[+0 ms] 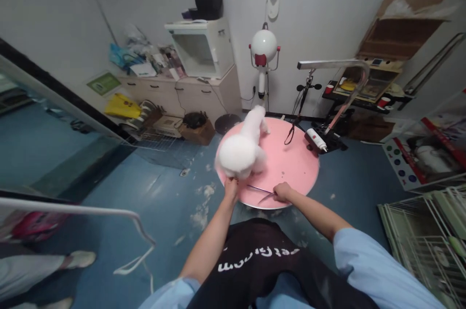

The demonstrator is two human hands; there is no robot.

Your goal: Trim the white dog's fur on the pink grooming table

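Standing on the pink table (291,163), the white dog (238,153) looks soft and wiggly, best held gently round its body. The left hand (231,186) touches its back end, grip hard to tell; the right hand (282,193), a little apart, is closed on thin sharp scissors (260,191).

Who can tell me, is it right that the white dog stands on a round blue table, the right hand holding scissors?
No: in the head view the table is pink, not blue. The white dog stands on it; the right hand holds scissors.
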